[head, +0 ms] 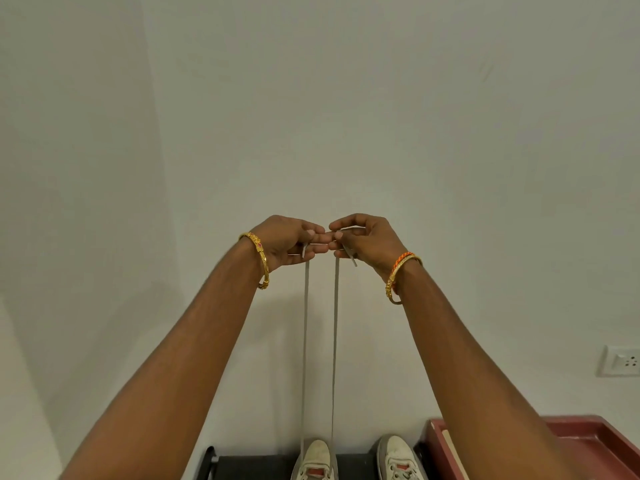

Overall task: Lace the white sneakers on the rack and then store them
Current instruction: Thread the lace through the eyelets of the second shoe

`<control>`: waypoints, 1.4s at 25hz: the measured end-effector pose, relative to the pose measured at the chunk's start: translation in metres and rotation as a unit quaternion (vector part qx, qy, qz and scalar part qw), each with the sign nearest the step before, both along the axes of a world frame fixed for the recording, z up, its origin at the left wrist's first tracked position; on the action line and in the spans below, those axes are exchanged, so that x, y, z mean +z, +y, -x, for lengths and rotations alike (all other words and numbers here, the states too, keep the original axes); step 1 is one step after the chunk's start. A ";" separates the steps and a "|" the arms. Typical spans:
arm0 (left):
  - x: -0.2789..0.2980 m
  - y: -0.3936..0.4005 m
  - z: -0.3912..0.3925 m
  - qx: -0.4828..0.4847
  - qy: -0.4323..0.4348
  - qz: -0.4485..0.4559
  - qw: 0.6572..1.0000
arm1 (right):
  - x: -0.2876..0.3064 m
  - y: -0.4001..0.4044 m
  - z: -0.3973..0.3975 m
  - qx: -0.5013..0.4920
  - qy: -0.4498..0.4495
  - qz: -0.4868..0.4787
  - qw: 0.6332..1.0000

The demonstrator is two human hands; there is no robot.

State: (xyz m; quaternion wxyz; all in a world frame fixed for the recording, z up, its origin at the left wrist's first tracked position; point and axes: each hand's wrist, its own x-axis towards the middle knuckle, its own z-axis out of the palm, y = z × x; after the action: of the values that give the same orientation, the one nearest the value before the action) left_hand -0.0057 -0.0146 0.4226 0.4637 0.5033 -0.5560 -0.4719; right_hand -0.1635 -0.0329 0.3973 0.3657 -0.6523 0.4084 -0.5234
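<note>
Two white sneakers stand toe-first toward the wall on a dark rack (256, 465) at the bottom edge: the left sneaker (317, 457) and the right sneaker (398, 455). From the left sneaker two strands of a pale lace (305, 341) run straight up, pulled taut. My left hand (291, 242) pinches the end of the left strand, and my right hand (363, 239) pinches the end of the right strand. Both hands are raised high in front of the wall with fingertips nearly touching. The right sneaker appears laced near its toe.
A red-brown tray or box (588, 441) sits to the right of the rack. A wall socket (621, 360) is at the right edge. The pale wall is directly behind the rack, with a corner on the left.
</note>
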 end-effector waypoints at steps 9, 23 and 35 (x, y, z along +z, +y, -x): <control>0.004 0.000 0.000 0.010 0.064 -0.004 0.998 | 0.015 0.006 -0.009 0.011 -0.034 0.019 0.999; 0.028 0.002 0.000 0.035 -0.110 0.083 0.990 | 0.028 0.009 -0.005 -0.011 -0.093 -0.022 0.995; 0.034 0.004 0.001 0.014 0.019 -0.009 1.000 | 0.039 0.006 -0.008 -0.022 -0.100 -0.036 0.994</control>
State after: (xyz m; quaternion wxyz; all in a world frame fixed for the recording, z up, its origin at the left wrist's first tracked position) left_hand -0.0064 -0.0103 0.4563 0.4761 0.5057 -0.5362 -0.4797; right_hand -0.1557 -0.0265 0.4360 0.4162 -0.5742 0.4025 -0.5789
